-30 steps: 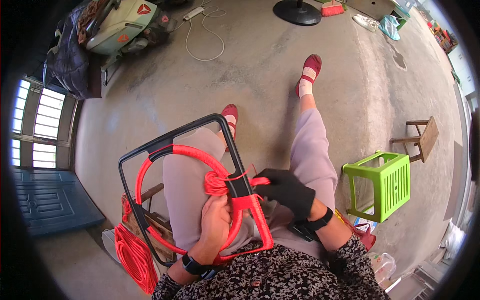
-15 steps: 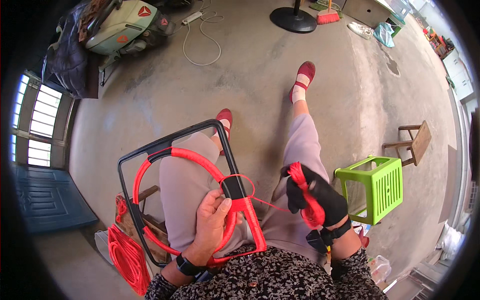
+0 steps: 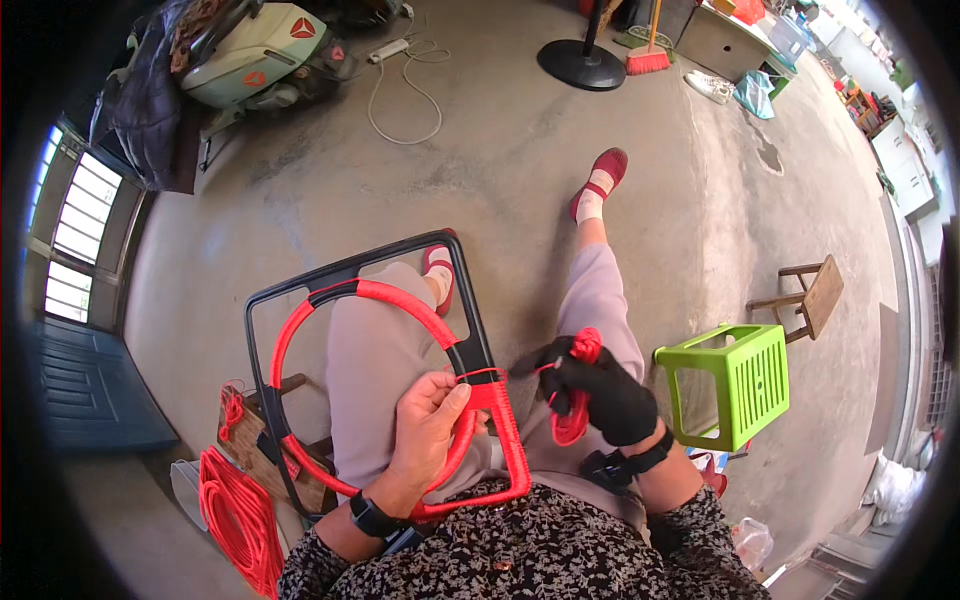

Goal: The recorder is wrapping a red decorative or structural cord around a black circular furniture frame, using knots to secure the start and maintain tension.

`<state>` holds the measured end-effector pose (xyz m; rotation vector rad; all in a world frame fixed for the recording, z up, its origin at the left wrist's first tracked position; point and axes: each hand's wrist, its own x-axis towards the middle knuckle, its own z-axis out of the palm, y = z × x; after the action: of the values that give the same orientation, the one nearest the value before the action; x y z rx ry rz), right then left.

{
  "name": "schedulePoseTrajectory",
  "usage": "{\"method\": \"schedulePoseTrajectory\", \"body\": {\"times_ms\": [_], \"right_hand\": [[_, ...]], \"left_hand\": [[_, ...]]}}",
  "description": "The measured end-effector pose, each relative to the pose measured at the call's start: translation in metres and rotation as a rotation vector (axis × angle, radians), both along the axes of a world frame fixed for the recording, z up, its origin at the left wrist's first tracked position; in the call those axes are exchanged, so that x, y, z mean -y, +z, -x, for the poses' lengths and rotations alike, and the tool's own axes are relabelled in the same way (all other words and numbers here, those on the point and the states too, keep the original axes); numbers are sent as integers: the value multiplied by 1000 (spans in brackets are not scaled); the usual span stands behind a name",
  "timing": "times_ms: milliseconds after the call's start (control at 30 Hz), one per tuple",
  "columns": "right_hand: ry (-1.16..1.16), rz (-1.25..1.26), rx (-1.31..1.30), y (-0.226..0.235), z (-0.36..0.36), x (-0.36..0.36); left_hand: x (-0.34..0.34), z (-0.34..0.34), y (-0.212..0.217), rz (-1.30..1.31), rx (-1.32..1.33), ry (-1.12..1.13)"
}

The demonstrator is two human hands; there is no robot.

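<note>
A black rectangular frame [image 3: 350,270] with a round inner ring [image 3: 405,305] leans over my left thigh. Red cord is wound tightly round much of the ring and the near right part of the frame. My left hand [image 3: 432,430], bare, pinches the frame's right side where the ring joins it, thumb on the red winding. In a black glove, my right hand [image 3: 615,400] is closed round a bundle of red cord [image 3: 586,346], just right of the frame. A strand circles the frame bar above my left thumb; its run to the bundle is hard to see.
At lower left, a big coil of red cord [image 3: 235,520] hangs beside a wooden stool [image 3: 265,450]. On my right stand a green plastic stool [image 3: 755,390] and a small wooden stool [image 3: 822,298]. A scooter [image 3: 260,60] and a power strip [image 3: 388,50] are ahead.
My right hand has moved left toward the frame with the cord bundle. The loose loop round the bar has drawn down close against it. My left hand keeps its grip.
</note>
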<state>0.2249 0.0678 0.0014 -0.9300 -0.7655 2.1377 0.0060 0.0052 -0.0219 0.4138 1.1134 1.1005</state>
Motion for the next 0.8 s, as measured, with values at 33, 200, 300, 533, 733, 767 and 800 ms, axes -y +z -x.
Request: {"method": "schedulePoseTrajectory", "body": {"times_ms": [33,200,300,533,733,767,800], "right_hand": [[1,-4,2,6,7,1],[137,-52,43,36,33,23],[25,-145,54,23,14,22],[-754,-48,-171,-55,-118,-7],[-1075,-32,39,-65,-201,12],[-966,-29,153,-51,-181,8],[-803,-65,190,-34,-156,7]], "left_hand": [[0,0,-1,1,2,-18],[-2,0,0,-43,-37,-8],[-2,-1,1,-67,7,-8],[-6,18,13,74,145,-102],[-10,12,12,72,85,-177],[-11,9,10,45,50,-164],[-11,5,8,45,48,-166]]}}
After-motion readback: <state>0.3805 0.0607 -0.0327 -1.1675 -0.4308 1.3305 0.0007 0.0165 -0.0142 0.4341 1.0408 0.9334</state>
